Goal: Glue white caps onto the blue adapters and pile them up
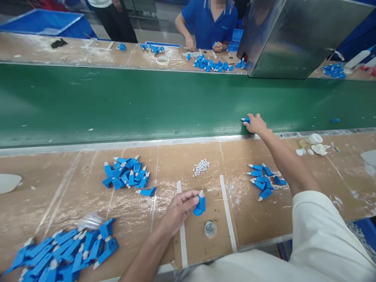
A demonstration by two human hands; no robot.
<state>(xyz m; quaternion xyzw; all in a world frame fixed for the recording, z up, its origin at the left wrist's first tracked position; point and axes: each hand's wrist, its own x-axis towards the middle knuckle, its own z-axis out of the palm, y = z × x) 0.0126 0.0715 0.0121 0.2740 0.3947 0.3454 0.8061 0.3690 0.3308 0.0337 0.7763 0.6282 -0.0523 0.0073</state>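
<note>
Left hand (pixel 180 207) is pinching a blue piece (pixel 200 206), right hand (pixel 256 124) gripping another piece (pixel 245 120) over the wide belt (pixel 132 103) past the table edge (pixel 176 142)

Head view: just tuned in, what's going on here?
The person's left hand holds a white-tipped blue piece above the worktable. The right hand is stretched out over the green belt, its fingers at a second blue piece; whether they grip it is unclear. Two piles of similar pieces lie to the left, a smaller group to the right. Across the belt, a co-worker in a blue shirt sits or stands near more blue parts.
</note>
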